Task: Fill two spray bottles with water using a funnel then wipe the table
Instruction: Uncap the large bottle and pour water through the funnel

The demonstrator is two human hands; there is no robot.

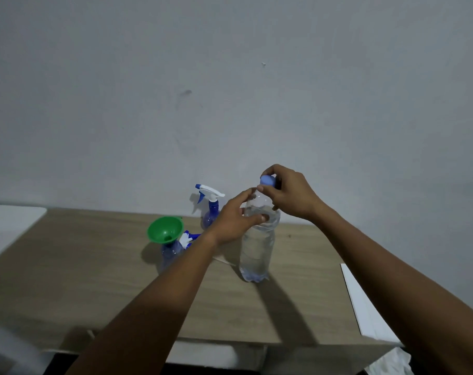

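On the bench (94, 280), head view, pretty much dead centre, there's a clear water bottle (257, 253) standing upright with water in it. The left hand (234, 224) grips it round the shoulder, fingers (259, 218) curled around the plastic and the thumb across the front. The right hand (291, 197) is up top, pinching the blue cap (268, 181) at the neck. Can't tell if the cap is screwed down or already loose.

Going by the clock from the water bottle:
- At 9 o'clock, a blue spray bottle (171, 253) stands with the green funnel (165, 230) stuck in its neck, tipped a bit toward the camera.
- Just beside that, a loose white-and-blue trigger head (188, 238) lies on the bench, partly behind the left wrist.
- At 11 o'clock, near the wall (230, 77), is the second spray bottle (211, 212), with its trigger head on.
- At 4 o'clock, a flat white panel (365, 301) lies along the bench's right edge.
- At 5 o'clock, below the bench edge, there's a crumpled white cloth (387, 361).
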